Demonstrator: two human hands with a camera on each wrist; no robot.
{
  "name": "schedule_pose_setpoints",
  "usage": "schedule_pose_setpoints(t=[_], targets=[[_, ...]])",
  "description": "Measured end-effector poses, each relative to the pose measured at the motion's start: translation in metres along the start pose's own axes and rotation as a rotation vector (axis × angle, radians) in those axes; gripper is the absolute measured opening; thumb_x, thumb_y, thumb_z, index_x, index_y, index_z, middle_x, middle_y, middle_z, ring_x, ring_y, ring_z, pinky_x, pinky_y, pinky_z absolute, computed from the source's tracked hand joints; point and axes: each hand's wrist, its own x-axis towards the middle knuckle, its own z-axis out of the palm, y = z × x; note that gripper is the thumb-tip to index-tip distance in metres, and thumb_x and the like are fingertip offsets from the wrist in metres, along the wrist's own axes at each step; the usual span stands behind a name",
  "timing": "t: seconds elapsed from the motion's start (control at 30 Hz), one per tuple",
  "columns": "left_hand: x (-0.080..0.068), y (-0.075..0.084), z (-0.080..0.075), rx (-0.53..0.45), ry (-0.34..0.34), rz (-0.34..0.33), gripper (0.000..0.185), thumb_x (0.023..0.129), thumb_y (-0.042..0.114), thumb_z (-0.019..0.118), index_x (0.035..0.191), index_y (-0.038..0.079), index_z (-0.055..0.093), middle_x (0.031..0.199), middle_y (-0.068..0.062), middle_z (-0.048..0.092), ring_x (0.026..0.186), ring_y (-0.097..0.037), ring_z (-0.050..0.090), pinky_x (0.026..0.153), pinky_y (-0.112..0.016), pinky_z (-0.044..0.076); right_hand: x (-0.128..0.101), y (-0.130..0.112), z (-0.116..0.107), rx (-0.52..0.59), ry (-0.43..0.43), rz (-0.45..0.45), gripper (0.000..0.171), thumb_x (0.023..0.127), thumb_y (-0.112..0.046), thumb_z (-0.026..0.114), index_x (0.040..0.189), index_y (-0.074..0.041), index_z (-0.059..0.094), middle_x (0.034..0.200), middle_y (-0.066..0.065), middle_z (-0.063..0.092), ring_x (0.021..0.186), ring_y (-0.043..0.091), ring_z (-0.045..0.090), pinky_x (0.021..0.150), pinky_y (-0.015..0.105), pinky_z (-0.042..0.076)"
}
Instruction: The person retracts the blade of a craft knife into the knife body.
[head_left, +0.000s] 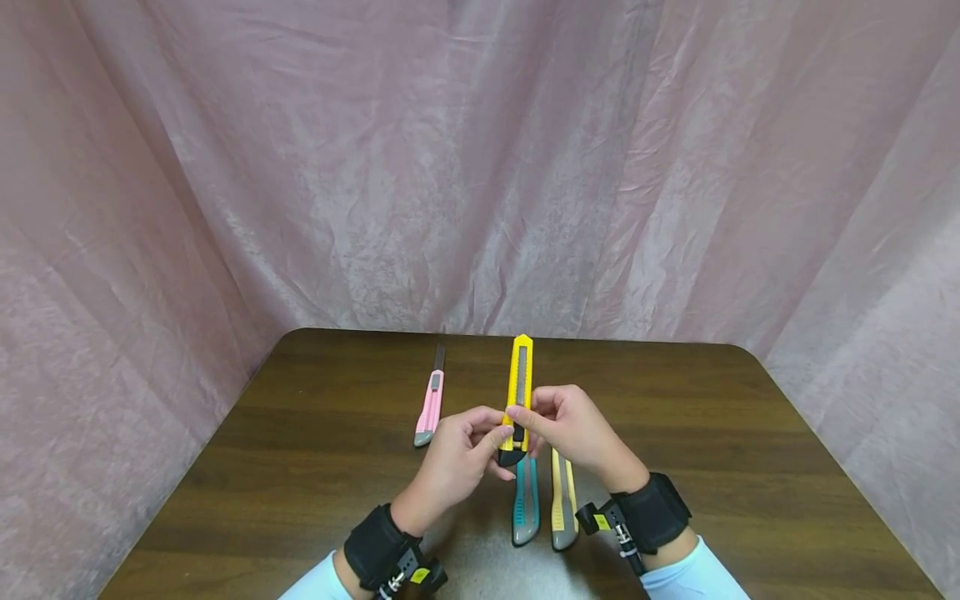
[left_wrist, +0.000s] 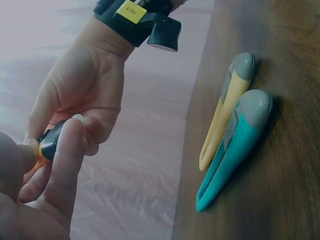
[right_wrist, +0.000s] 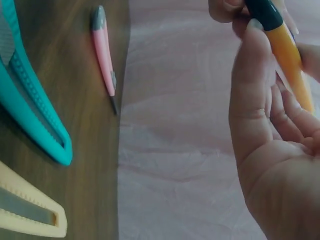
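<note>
While both hands, left hand [head_left: 459, 450] and right hand [head_left: 572, 429], pinch the yellow cutter [head_left: 517, 398] with curled fingers, I'd work the slider gently, tip pointing far.

A dark wooden table [head_left: 750, 467] stands before a draped, crinkled pink curtain [head_left: 300, 167].

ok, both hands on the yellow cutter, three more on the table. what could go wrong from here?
1. Both hands, left hand and right hand, pinch the yellow cutter near its black slider; if the blade slides out, fingers could be cut.
2. The pink cutter appears to have its blade out; a stray reach could meet it.
3. The teal cutter and pale yellow cutter lie beneath the wrists; lowering the hands could knock them.
</note>
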Motion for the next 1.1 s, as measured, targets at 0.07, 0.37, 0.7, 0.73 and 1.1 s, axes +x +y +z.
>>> schedule_pose_setpoints(t=[0.07,0.37,0.7,0.73,1.1], targets=[[0.0,0.0,0.001,0.0,0.003,-0.009,0.022,0.098,0.017,0.069,0.117,0.005,0.071,0.104,-0.016,0.077,0.075,-0.019,0.075,0.062,-0.035,0.066,0.0,0.001,0.0,0.009,-0.006,0.005,0.023,0.097,-0.023,0.072,0.088,-0.003,0.071,0.063,0.015,0.065,0.051,0.028,0.065,0.05,0.035,0.062],[0.0,-0.001,0.001,-0.017,-0.002,0.012,0.024,0.098,0.017,0.069,0.116,0.001,0.07,0.106,-0.021,0.076,0.075,-0.022,0.076,0.062,-0.035,0.067,0.0,0.002,0.0,0.038,0.006,-0.065,0.018,0.095,-0.015,0.074,0.084,-0.002,0.067,0.063,0.017,0.063,0.049,0.012,0.06,0.048,0.029,0.06],[0.0,0.0,-0.003,0.011,-0.039,0.042,0.029,0.1,0.014,0.067,0.126,0.002,0.068,0.101,-0.021,0.074,0.071,-0.016,0.075,0.066,-0.036,0.067,0.001,0.005,-0.003,0.05,-0.023,0.018,0.022,0.096,-0.025,0.074,0.09,-0.004,0.07,0.064,0.01,0.064,0.052,0.024,0.063,0.052,0.036,0.062],[0.0,0.0,-0.004,0.01,-0.042,0.045,0.029,0.1,0.013,0.067,0.127,0.002,0.067,0.101,-0.022,0.074,0.071,-0.016,0.075,0.066,-0.036,0.067,0.001,0.005,-0.003,0.055,-0.034,0.03,0.023,0.097,-0.025,0.073,0.089,-0.004,0.07,0.063,0.009,0.064,0.052,0.027,0.064,0.052,0.038,0.062],[0.001,0.005,-0.009,0.029,-0.128,0.027,0.034,0.102,0.005,0.062,0.135,-0.004,0.061,0.111,-0.024,0.072,0.083,-0.032,0.077,0.073,-0.039,0.067,0.0,0.009,0.002,0.017,-0.016,-0.021,0.025,0.094,-0.022,0.077,0.083,-0.003,0.065,0.065,0.014,0.062,0.052,0.022,0.061,0.049,0.029,0.059]])
